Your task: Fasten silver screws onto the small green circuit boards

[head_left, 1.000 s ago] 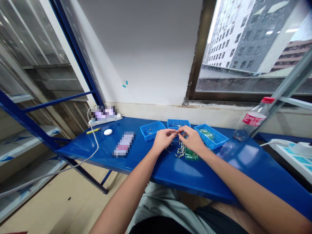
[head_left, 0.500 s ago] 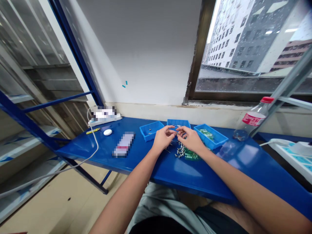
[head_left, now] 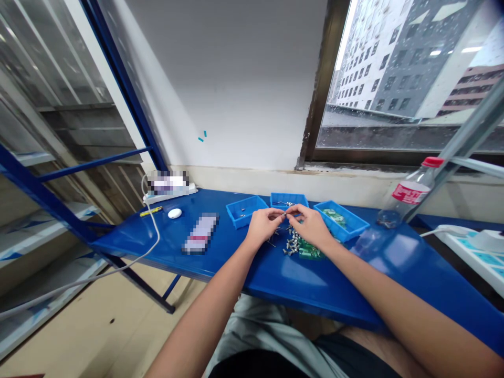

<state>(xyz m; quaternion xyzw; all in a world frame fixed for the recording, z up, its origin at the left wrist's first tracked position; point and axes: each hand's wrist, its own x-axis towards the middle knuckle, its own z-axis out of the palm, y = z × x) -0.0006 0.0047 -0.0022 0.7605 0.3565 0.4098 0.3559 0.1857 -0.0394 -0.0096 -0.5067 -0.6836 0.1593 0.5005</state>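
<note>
My left hand (head_left: 260, 227) and my right hand (head_left: 309, 224) meet over the table, fingertips pinched together. Between them is a small shiny metal part (head_left: 284, 214), too small to make out its exact kind. Below my right hand lies a loose pile of small silvery metal pieces (head_left: 291, 244). Green pieces (head_left: 311, 251), partly covered by my right wrist, lie beside that pile. A few thin pin-like pieces (head_left: 271, 242) show under my left hand.
Three blue trays stand behind my hands: a left tray (head_left: 232, 216), a middle tray (head_left: 289, 197) and a right tray (head_left: 356, 231) with green pieces. A bottle (head_left: 409, 191), a power strip (head_left: 468, 252), a white round object (head_left: 174, 213), a yellow-handled tool (head_left: 150, 211) and a blurred-out flat object (head_left: 200, 233) surround them.
My fingertips have drawn closer together, and the small metal part now shows between them. My arms and the things on the table have stayed in place.
</note>
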